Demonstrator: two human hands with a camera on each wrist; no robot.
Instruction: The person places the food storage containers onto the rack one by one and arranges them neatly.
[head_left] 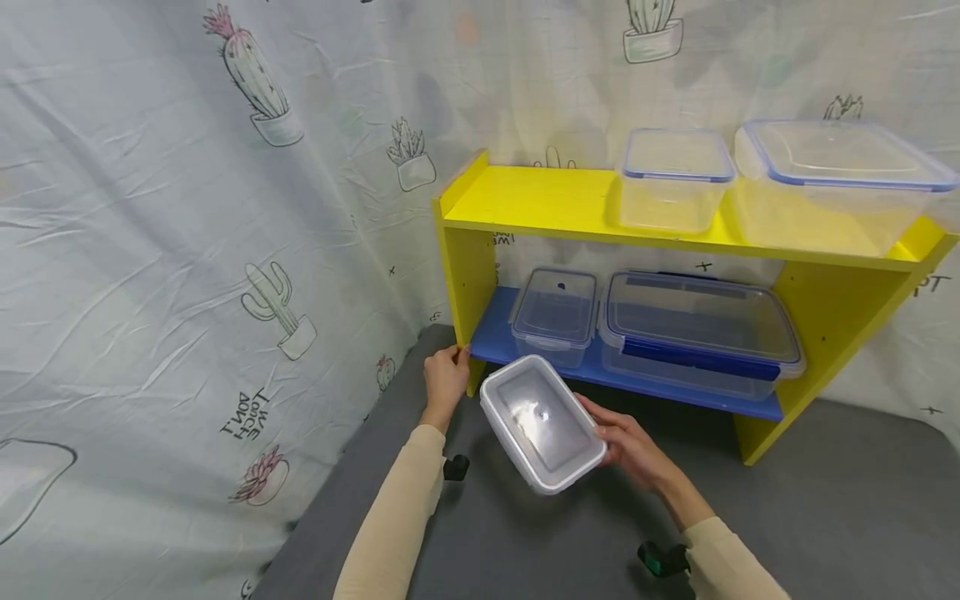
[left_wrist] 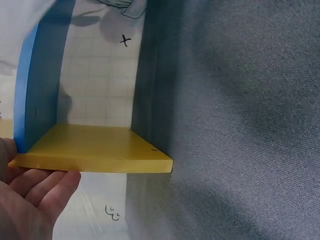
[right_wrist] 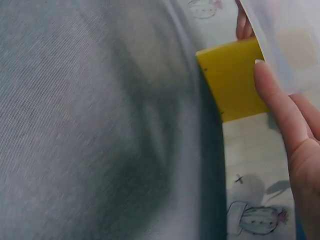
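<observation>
My right hand (head_left: 633, 446) holds a clear plastic food container (head_left: 543, 425) by its right side, thumb on one face and fingers on another. The container is tilted in front of the shelf unit, its pale-rimmed lid facing up toward me. Close by in the right wrist view, the thumb of the right hand (right_wrist: 295, 130) presses the container's translucent wall (right_wrist: 280, 45). My left hand (head_left: 446, 379) pinches the front edge of the yellow side panel (left_wrist: 95, 164), where the blue shelf (left_wrist: 27, 95) meets it. Its fingers lie on the panel's outer side.
On the yellow top board (head_left: 547, 192) stand a small lidded container (head_left: 671, 196) and a larger one (head_left: 832, 196). The lower blue board (head_left: 491, 333) bears a small container (head_left: 555, 321) and a wide blue-clipped one (head_left: 701, 333). Grey cloth (head_left: 517, 550) covers the table; a printed curtain (head_left: 150, 250) hangs at left.
</observation>
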